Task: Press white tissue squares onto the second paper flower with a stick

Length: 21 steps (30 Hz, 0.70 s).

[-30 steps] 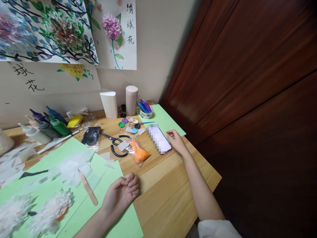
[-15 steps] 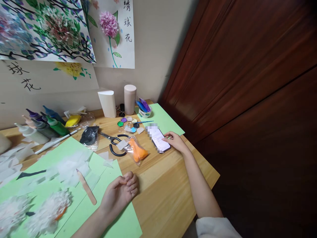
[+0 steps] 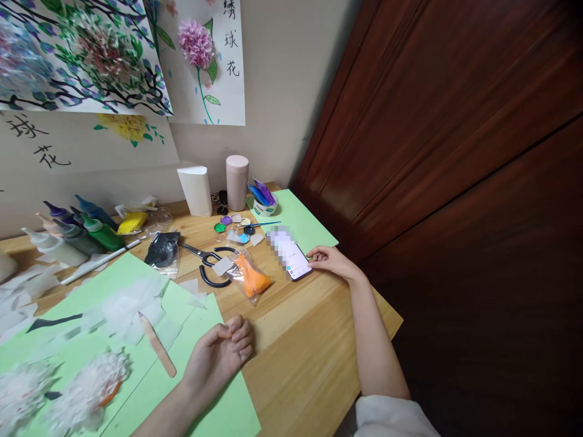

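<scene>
My left hand (image 3: 222,353) rests on the green paper (image 3: 150,364) near the table's front, its fingers curled into a loose fist with nothing visible in them. My right hand (image 3: 331,261) lies on the wooden table (image 3: 300,340) at the right, fingers stretched toward the lower edge of a phone (image 3: 288,252) with a lit screen, touching it. An orange lump in a clear bag (image 3: 252,277) and black scissors (image 3: 210,262) lie left of the phone.
Paint bottles (image 3: 77,233) stand at the back left beside a yellow bag (image 3: 130,221) and a black bag (image 3: 163,249). Two pale cups (image 3: 217,183), a small tub (image 3: 264,203) and paint dabs sit by the wall. A wooden stick (image 3: 158,345) and white tissue flowers (image 3: 86,388) lie on the green paper. Dark wooden panelling is at the right.
My right hand slid a little toward me along the phone's right edge to its lower corner. The left hand stayed still.
</scene>
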### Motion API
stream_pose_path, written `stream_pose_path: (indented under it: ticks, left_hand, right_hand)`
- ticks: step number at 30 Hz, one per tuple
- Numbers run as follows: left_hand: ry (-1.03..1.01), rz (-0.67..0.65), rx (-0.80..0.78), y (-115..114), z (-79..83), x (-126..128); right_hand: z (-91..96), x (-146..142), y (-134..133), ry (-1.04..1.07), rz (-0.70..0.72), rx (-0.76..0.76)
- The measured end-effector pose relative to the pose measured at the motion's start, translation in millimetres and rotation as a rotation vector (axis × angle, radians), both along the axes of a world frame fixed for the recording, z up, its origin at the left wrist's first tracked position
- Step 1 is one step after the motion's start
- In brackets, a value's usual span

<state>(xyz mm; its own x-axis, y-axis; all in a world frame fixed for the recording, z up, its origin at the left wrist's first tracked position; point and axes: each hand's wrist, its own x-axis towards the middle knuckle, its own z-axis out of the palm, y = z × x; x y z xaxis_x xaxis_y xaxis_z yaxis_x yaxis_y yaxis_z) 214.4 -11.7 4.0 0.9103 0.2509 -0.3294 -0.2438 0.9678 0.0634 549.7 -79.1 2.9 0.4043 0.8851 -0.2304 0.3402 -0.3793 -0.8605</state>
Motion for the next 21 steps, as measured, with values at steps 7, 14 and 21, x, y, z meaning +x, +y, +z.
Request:
stream_pose_path:
  ticks: [7, 14, 21]
  left_hand:
    - [-0.034, 0.008, -0.039, -0.6, -0.4, -1.0]
    - [-0.053, 0.011, -0.052, -1.5, -1.2, -1.7]
    - [-0.046, 0.016, -0.043, -1.6, -1.8, -0.6]
  right_hand:
    - [4.4, -8.0, 4.6, -0.159, -0.038, 0.081]
    - [-0.5, -39.3, 31.3, -0.696, -0.023, 0.207]
    - [-8.5, -37.1, 34.2, -0.678, -0.043, 0.206]
